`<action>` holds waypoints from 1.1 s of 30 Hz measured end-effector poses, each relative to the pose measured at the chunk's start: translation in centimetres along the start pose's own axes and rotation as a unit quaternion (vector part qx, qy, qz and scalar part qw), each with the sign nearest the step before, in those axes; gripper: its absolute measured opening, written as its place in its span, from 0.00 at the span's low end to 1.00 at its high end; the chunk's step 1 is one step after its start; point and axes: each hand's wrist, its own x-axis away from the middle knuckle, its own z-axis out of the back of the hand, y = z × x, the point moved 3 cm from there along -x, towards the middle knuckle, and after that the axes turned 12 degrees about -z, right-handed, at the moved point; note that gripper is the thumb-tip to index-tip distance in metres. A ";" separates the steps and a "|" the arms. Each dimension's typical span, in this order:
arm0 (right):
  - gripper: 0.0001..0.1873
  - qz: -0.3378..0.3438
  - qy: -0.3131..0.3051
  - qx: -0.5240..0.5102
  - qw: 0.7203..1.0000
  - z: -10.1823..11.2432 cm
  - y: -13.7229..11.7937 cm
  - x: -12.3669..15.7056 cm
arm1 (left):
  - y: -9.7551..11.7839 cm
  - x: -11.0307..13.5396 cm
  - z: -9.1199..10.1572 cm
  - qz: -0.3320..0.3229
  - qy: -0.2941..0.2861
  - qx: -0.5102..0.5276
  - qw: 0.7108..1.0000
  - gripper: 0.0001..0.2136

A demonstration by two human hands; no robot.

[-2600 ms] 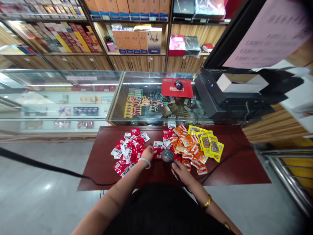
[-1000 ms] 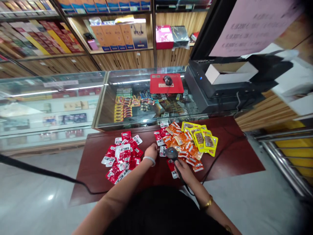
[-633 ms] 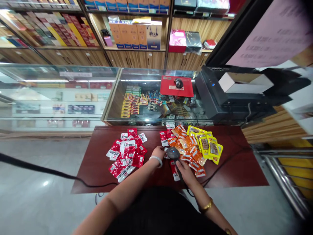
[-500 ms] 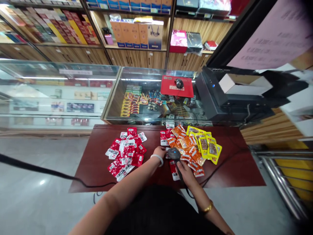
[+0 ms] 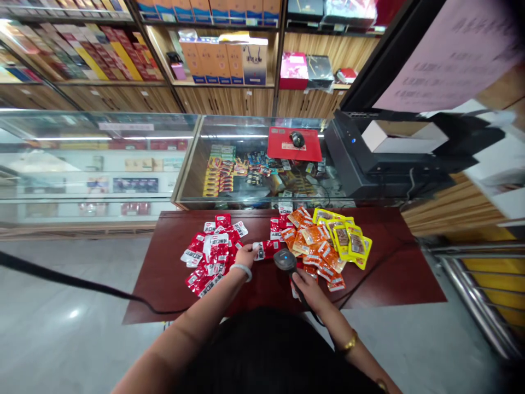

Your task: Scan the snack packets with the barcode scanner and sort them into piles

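My left hand pinches the white end of a red-and-white snack packet, which lies low over the table between the piles. In my right hand is a black barcode scanner, its head just right of that packet and its handle wrapped by my fingers. Left of my left hand spreads a pile of red-and-white packets. Orange packets lie beyond and right of the scanner, with yellow packets at their right. More red-and-white packets sit behind the scanner; another is partly hidden under it.
The dark red table butts against a glass display counter. On the counter are a red mat with a computer mouse and a black machine bearing a white box. A black cable hangs at left.
My left hand has moved left from beside the scanner head, drawing a red-and-white packet with it. My right hand and the scanner have shifted slightly left.
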 end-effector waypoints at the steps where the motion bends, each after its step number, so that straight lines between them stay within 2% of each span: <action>1: 0.25 -0.002 -0.013 0.000 1.000 -0.4 -0.2 -0.1 | -0.3 0.4 1.4 0.001 0.012 0.006 1.000 0.11; 3: 0.26 -0.009 -0.038 -0.003 0.999 -1.4 -0.8 -0.6 | -0.9 1.2 3.8 0.000 0.030 0.009 1.000 0.12; 6: 0.28 -0.001 -0.071 0.008 0.997 -3.0 -1.9 -1.3 | -1.6 2.5 6.2 0.012 0.045 -0.010 0.999 0.13; 13: 0.25 0.036 -0.152 0.065 0.986 -6.5 -4.0 -2.3 | -3.1 5.6 9.3 0.052 0.097 0.004 0.994 0.16; 16: 0.24 0.056 -0.156 0.102 0.981 -7.9 -4.3 -2.6 | -4.0 6.3 10.8 0.069 0.108 0.012 0.992 0.17; 19: 0.22 0.079 -0.148 0.138 0.976 -8.9 -5.0 -2.8 | -4.9 6.1 13.1 0.075 0.142 0.010 0.987 0.17; 21: 0.21 0.091 -0.141 0.149 0.974 -9.1 -5.5 -2.9 | -5.0 5.6 15.0 0.073 0.180 -0.021 0.981 0.17; 23: 0.20 0.096 -0.132 0.146 0.976 -8.9 -5.9 -3.1 | -4.3 5.0 16.9 0.057 0.218 -0.105 0.969 0.18; 25: 0.21 0.093 -0.124 0.128 0.980 -8.3 -5.9 -3.5 | -2.6 4.6 18.2 0.006 0.267 -0.232 0.935 0.21; 27: 0.22 0.085 -0.118 0.095 0.985 -7.5 -5.6 -3.8 | -0.3 4.1 17.9 -0.065 0.298 -0.337 0.891 0.24; 28: 0.23 0.077 -0.117 0.073 0.987 -7.0 -5.4 -4.0 | 0.8 3.6 17.2 -0.099 0.291 -0.365 0.879 0.24; 30: 0.24 0.061 -0.113 0.028 0.991 -6.0 -5.0 -4.4 | 2.5 2.2 14.4 -0.151 0.225 -0.367 0.890 0.20; 33: 0.23 0.044 -0.097 -0.017 0.994 -4.3 -4.6 -4.7 | 4.2 -0.8 8.0 -0.178 0.077 -0.304 0.933 0.13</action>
